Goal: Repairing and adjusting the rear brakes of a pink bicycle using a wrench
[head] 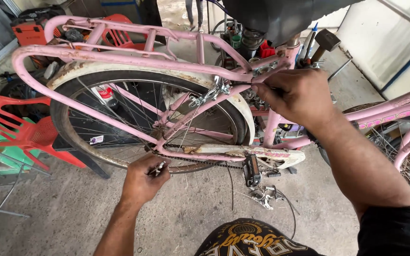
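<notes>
A pink bicycle stands in front of me, its rear wheel under a rusty white mudguard. My right hand pinches a thin dark tool at the rear brake caliper below the black saddle. My left hand is low by the chain stay, closed on a small metal part near the chain. A black pedal hangs beside the white chain guard.
Red plastic chairs stand at left over a green one. A loose brake part with cable lies on the concrete floor. A hammer and bottles sit behind the frame. A second pink bicycle is at right.
</notes>
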